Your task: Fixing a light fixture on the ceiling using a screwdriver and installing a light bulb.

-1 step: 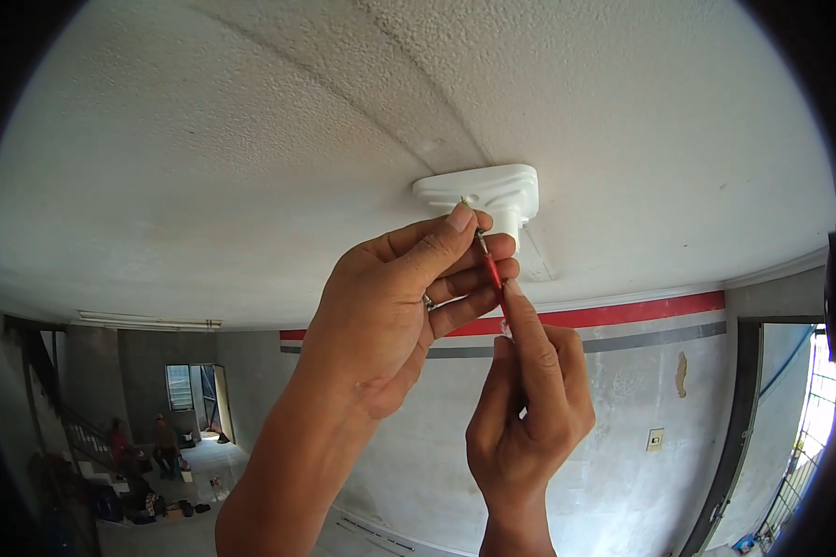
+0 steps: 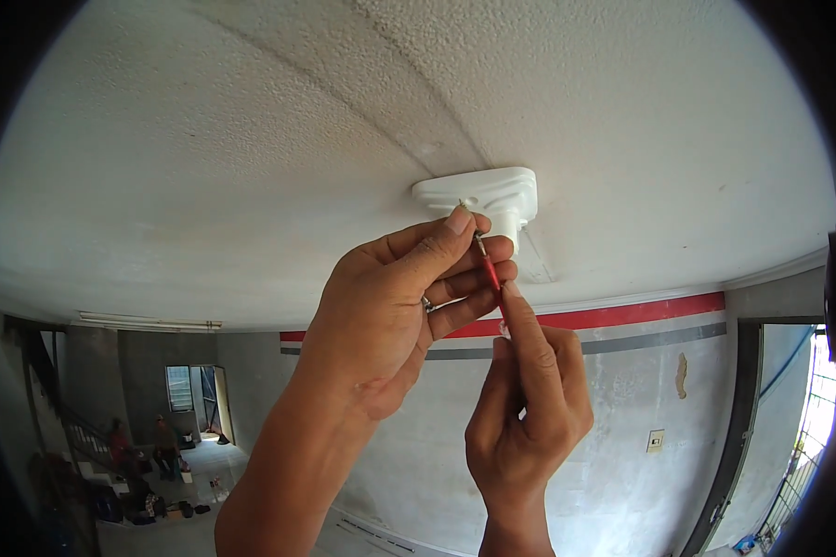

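Observation:
Overhead, a white plastic fixture (image 2: 489,183) is mounted on the textured ceiling. My left hand (image 2: 390,306) is raised just below it, thumb and fingertips closed on what looks like a small screw (image 2: 463,204), largely hidden by the fingers. A slim screwdriver (image 2: 490,271) with a red shaft points up to that pinch, its metal tip between my left fingers. My right hand (image 2: 529,408) grips the screwdriver from below, index fingertip against the shaft and the other fingers curled.
A wall with red and grey stripes (image 2: 613,408) and a switch (image 2: 656,441) stands ahead. An open doorway (image 2: 799,427) is at right. Far back left are stairs (image 2: 88,446), two people (image 2: 165,450), scattered items (image 2: 158,509) and a door. A tube lamp (image 2: 149,321) runs along the ceiling.

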### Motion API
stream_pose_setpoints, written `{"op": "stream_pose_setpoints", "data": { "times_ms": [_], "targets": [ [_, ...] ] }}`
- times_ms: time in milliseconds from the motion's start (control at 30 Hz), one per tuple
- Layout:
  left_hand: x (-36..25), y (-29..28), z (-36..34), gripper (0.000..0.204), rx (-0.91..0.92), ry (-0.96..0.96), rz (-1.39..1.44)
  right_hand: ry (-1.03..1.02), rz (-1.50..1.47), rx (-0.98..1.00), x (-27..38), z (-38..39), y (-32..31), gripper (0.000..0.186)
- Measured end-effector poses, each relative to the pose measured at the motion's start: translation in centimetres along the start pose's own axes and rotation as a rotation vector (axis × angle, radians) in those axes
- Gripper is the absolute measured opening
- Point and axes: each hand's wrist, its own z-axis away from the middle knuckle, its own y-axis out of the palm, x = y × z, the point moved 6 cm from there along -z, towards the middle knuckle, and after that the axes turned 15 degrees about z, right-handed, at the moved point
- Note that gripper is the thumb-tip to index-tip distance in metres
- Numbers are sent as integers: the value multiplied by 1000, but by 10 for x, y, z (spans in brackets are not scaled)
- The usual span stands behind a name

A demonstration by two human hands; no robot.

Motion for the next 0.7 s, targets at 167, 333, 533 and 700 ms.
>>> {"op": "stream_pose_setpoints", "data": {
  "times_ms": [167, 333, 533, 700],
  "targets": [
    [-1, -4, -5, 25, -10, -6, -51, 35, -42, 18, 1, -1, 6, 40],
    [-5, -2, -4, 26, -36, -51, -162, 45, 17, 16, 8, 1, 8, 39],
    [-15, 2, -3, 27, -84, -96, -311, 127, 25, 28, 18, 4, 6, 38],
    [-18, -2, -12, 28, -63, -117, -378, 131, 16, -7, 17, 5, 13, 37]
  ]
}}
